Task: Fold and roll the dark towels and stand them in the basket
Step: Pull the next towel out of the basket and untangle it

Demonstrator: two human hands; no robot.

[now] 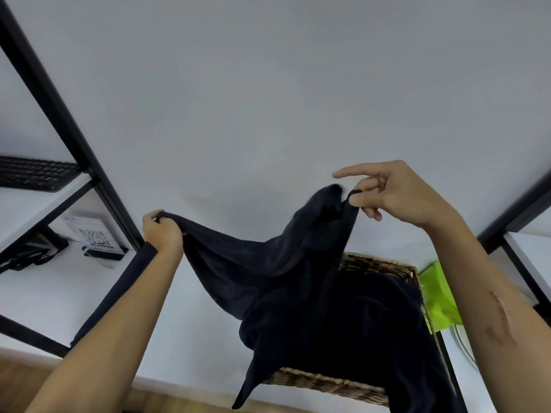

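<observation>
A dark navy towel [268, 272] hangs stretched in the air between my two hands, above a woven wicker basket [325, 384]. My left hand [161, 231] grips one corner in a closed fist at the left. My right hand [387, 195] pinches another corner higher up at the right, index finger pointing out. The towel's lower part drapes down over the basket and hides most of its inside; more dark cloth [387, 338] fills the basket.
A black metal shelf frame [68, 120] stands at the left, holding a keyboard [32, 174] and a QR-code card [95, 238]. A bright green bag [438, 296] lies right of the basket. Another black frame [512, 216] stands at the right. White wall behind.
</observation>
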